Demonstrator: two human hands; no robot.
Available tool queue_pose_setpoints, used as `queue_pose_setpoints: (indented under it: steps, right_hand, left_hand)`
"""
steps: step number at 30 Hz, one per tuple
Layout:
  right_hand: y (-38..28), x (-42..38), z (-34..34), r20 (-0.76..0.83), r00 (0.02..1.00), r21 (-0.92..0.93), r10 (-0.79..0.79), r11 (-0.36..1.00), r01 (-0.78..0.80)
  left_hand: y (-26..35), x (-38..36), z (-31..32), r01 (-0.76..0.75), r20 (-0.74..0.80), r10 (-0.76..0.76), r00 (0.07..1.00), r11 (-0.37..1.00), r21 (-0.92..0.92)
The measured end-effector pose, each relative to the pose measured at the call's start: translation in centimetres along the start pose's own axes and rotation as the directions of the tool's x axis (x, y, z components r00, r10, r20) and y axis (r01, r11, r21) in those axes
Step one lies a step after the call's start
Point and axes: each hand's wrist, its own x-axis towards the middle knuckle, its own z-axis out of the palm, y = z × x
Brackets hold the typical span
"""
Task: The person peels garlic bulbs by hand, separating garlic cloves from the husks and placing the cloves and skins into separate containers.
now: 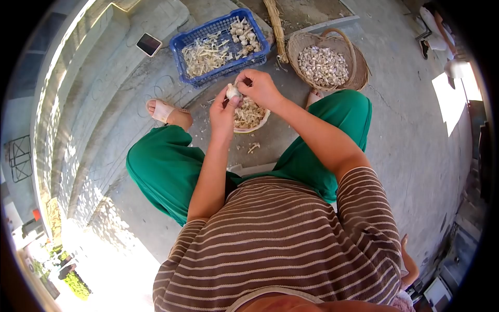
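Between my hands, above a round container (266,117) of pale garlic skins and scraps, is a whitish garlic bulb (233,92). My left hand (223,110) holds the bulb from below and the left, with the thumb against it. The fingers of my right hand (258,87) pinch at the bulb's upper right side. Beyond my hands lies a blue plastic basket (182,69), with dry stalks and scraps on its left and garlic bulbs (245,35) on its right. A wicker basket (359,75) at the upper right holds many loose cloves (323,66).
A phone (149,44) lies on the ground left of the blue basket. Behind the baskets is a bundle of dry straw (277,28). Garlic scraps (253,147) lie on the floor before me. Another person (438,28) is at the upper right; someone's arm (409,264) shows at the lower right.
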Motion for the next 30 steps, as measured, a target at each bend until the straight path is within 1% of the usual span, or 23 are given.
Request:
queue_pose_setpoints:
  steps: [1,3,4,5,6,7,8,9,10,13,14,16,17,18,19,20,22,23,25,26,28,29,30]
  right_hand:
    - [0.3,0.0,0.0,0.029,0.996,0.097,0.081,0.992,-0.084]
    - [0.8,0.0,0.1,0.047,0.992,0.127,0.118,0.984,-0.123]
    - [1.0,0.0,0.2,0.064,0.986,0.156,0.156,0.974,-0.164]
    - [1.2,-0.1,0.3,0.067,0.985,0.157,0.159,0.973,-0.168]
    - [1.5,-0.3,0.5,0.005,0.999,-0.070,0.048,0.996,-0.048]
    - [1.8,-0.4,0.5,-0.029,0.997,-0.299,-0.073,0.952,0.061]
    - [2.3,-0.4,0.5,-0.031,0.997,-0.298,-0.068,0.953,0.056]
    - [2.9,-0.4,0.5,0.015,0.999,-0.321,-0.036,0.946,0.039]
    - [3.4,-0.4,0.5,0.061,0.998,-0.345,-0.004,0.938,0.025]
    - [4.3,-0.5,0.7,0.111,0.993,-0.317,-0.026,0.947,0.060]
    - [4.5,-0.6,0.8,0.113,0.993,-0.315,-0.026,0.947,0.060]
    - [4.2,-0.7,0.8,0.075,0.983,-0.234,-0.169,0.955,0.182]
    - [4.1,-0.6,0.8,0.075,0.983,-0.235,-0.169,0.955,0.182]
    - [3.3,-0.5,0.7,0.113,0.991,-0.052,-0.068,0.996,0.075]
    - [2.4,-0.4,0.5,0.168,0.986,0.126,0.024,0.991,-0.045]
    - [1.6,-0.6,0.5,0.167,0.986,0.125,0.022,0.991,-0.043]
    - [0.7,-1.0,0.4,0.341,0.916,0.269,0.213,0.911,-0.312]
    - [0.8,-0.9,0.2,0.338,0.917,0.268,0.211,0.912,-0.309]
    - [1.1,-1.1,0.2,0.366,0.908,0.425,0.203,0.831,-0.358]
    - [1.2,-1.1,0.2,0.365,0.909,0.425,0.201,0.833,-0.354]
    - [1.0,-1.3,0.2,0.393,0.882,0.544,0.261,0.707,-0.452]
    - [0.9,-1.4,0.2,0.392,0.883,0.543,0.257,0.711,-0.447]
    - [0.5,-1.7,0.2,0.401,0.867,0.614,0.296,0.616,-0.494]
  left_hand:
    - [0.0,0.1,-0.1,0.000,0.000,0.000,1.000,1.000,-0.001]
    - [0.1,0.4,-0.2,0.016,0.067,-0.002,0.998,0.978,-0.206]
    - [0.1,0.5,-0.3,0.017,0.065,-0.004,0.998,0.978,-0.207]
    - [0.0,0.5,-0.4,0.038,0.066,-0.018,0.998,0.952,-0.305]
    - [-0.1,0.5,-0.5,0.059,0.071,-0.033,0.997,0.915,-0.398]
    - [-0.1,0.6,-0.8,0.064,0.071,-0.038,0.997,0.916,-0.397]
    - [-0.1,0.8,-1.1,0.063,0.064,-0.039,0.997,0.890,-0.452]
    - [0.1,0.7,-1.1,0.063,0.056,-0.040,0.998,0.860,-0.506]
    - [0.2,0.6,-1.1,0.067,0.057,-0.044,0.997,0.860,-0.506]
    - [0.3,0.7,-1.4,0.048,0.011,-0.050,0.999,0.819,-0.572]
    - [-0.1,0.8,-1.8,0.079,0.018,-0.085,0.996,0.801,-0.593]
    - [-0.5,0.9,-2.3,0.110,0.026,-0.119,0.993,0.782,-0.613]
    - [-0.7,0.9,-2.4,0.112,-0.001,-0.143,0.990,0.780,-0.615]
    - [-0.6,0.9,-2.3,0.114,-0.027,-0.166,0.986,0.778,-0.618]
    - [-0.5,0.8,-2.1,0.112,-0.026,-0.163,0.986,0.777,-0.619]
    - [-0.5,0.6,-1.8,0.096,-0.031,-0.142,0.989,0.801,-0.591]
    - [-0.7,0.5,-1.4,0.080,-0.032,-0.119,0.992,0.824,-0.562]
    - [-0.8,0.5,-1.3,0.066,-0.021,-0.092,0.996,0.839,-0.540]
    - [-1.0,0.3,-1.3,0.053,-0.008,-0.067,0.998,0.855,-0.517]
    - [-0.9,0.4,-1.4,0.069,0.012,-0.075,0.997,0.832,-0.550]
    - [-0.8,0.4,-1.6,0.082,0.034,-0.077,0.997,0.808,-0.583]
    - [-0.7,0.4,-1.6,0.096,0.038,-0.092,0.995,0.787,-0.609]
    - [-0.5,0.4,-1.6,0.110,0.044,-0.106,0.993,0.765,-0.635]
